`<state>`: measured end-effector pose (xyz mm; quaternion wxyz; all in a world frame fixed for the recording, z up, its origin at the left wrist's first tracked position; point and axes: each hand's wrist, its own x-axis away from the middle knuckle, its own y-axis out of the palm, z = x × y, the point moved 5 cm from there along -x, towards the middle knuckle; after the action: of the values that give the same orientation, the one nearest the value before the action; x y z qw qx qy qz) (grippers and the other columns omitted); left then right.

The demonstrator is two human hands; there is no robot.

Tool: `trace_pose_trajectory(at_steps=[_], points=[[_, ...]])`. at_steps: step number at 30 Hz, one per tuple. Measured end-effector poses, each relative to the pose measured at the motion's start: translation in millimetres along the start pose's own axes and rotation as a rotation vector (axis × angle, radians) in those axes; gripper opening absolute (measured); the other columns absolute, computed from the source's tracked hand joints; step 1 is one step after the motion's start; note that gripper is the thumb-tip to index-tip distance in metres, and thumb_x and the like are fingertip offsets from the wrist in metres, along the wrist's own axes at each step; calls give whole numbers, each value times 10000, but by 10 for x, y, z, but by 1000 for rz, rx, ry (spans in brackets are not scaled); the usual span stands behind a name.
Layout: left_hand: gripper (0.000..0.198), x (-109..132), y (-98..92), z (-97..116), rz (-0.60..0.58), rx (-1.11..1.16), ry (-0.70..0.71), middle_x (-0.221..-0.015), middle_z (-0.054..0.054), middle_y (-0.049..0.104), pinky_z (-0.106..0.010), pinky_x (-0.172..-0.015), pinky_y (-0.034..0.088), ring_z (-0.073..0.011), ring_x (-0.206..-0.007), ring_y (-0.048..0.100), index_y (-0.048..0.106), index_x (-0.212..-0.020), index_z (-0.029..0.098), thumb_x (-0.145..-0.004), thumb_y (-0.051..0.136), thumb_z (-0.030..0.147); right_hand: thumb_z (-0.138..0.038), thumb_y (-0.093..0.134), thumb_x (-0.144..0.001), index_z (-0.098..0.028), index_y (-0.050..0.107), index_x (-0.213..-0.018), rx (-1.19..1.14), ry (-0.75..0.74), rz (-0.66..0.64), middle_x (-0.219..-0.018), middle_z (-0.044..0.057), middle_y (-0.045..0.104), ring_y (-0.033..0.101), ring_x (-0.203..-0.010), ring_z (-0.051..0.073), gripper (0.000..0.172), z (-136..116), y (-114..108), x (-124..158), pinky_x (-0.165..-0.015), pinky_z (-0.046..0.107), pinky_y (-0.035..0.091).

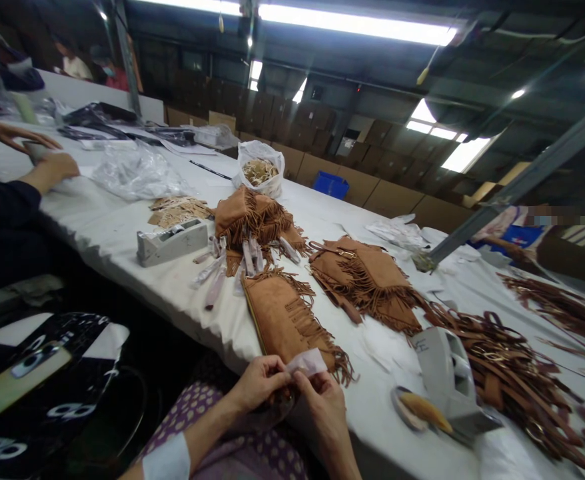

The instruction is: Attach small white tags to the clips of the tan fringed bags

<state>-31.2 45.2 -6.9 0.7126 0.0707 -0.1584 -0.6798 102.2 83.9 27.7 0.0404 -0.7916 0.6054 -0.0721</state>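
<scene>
My left hand [257, 383] and my right hand [322, 407] meet at the table's near edge. Both pinch a small white piece of paper or tissue [307, 362], wrapped around something I cannot make out. Right behind them lies a tan suede fringed bag [282, 317] flat on the white table [122, 233]. Another fringed bag [367, 277] lies beyond it, and a heap of fringed suede pieces [252, 220] further back.
A grey tape dispenser [172, 241] sits at left, another [447, 377] at right. Brown straps [512, 373] are piled at right. A white plastic bag [260, 167] stands behind. A co-worker's hands [47, 167] work at far left; another person [547, 230] sits at right.
</scene>
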Motion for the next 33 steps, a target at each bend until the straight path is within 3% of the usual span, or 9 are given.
trace_pose_trajectory(at_steps=[6,9,13,16,19,22,26,30,33], points=[[307,123,2,121,-80,38,83,-778,-18,633,-196,-529,417,-101,-608,547,619,-894,144,-733,702,392,-499,702,-710,-129,725,-853,28,23,-58,-809,102,735,662,-808,271,397,-35,119,65,-741,338,515],[356,253,-98,194,54,-78,216,-1048,-62,613,-227,-687,472,-181,-915,585,618,-1004,183,-671,727,242,-510,680,-724,-138,724,-851,43,27,-16,-834,100,738,666,-806,264,396,-2,108,67,-738,330,522],[272,361,-304,21,328,-171,109,-781,-16,591,-224,-565,461,-135,-668,577,600,-917,169,-759,651,385,-504,669,-741,-143,716,-846,38,2,11,-795,80,730,660,-767,240,379,51,112,84,-708,311,525],[444,341,-319,-206,310,51,-107,-704,0,578,-202,-433,405,-107,-506,557,578,-883,156,-766,576,585,-492,645,-777,-146,702,-842,108,-47,22,-752,69,711,651,-730,228,358,66,137,134,-672,303,522],[506,311,-283,-249,266,258,-177,-764,-41,638,-199,-485,447,-107,-554,598,600,-877,136,-702,652,607,-436,652,-799,-166,695,-832,284,-211,35,-753,61,693,640,-694,209,276,21,182,217,-637,289,516],[490,327,-294,-187,257,354,-207,-776,-65,672,-204,-532,466,-111,-588,611,622,-868,119,-714,667,583,-309,626,-843,-195,695,-914,469,-532,16,-805,60,674,639,-732,193,152,-57,275,346,-668,284,527],[477,418,-332,-159,212,427,-292,-836,-62,677,-214,-578,473,-126,-647,633,629,-945,125,-765,626,567,-145,507,-886,-248,651,-1152,723,-887,-7,-1023,107,649,631,-903,211,319,-28,384,535,-757,331,545],[426,500,-293,-197,105,586,-313,-850,-17,654,-205,-569,443,-110,-639,614,571,-1042,177,-697,749,352,-76,440,-882,-269,584,-1256,849,-1013,-20,-1128,122,625,620,-967,227,445,86,407,637,-786,372,546],[528,527,-280,-234,109,603,-332,-806,-6,659,-214,-593,444,-122,-651,619,546,-1021,183,-554,791,157,-102,440,-902,-247,481,-1354,829,-966,-1,-1132,129,634,619,-993,238,477,154,387,627,-811,388,548]])
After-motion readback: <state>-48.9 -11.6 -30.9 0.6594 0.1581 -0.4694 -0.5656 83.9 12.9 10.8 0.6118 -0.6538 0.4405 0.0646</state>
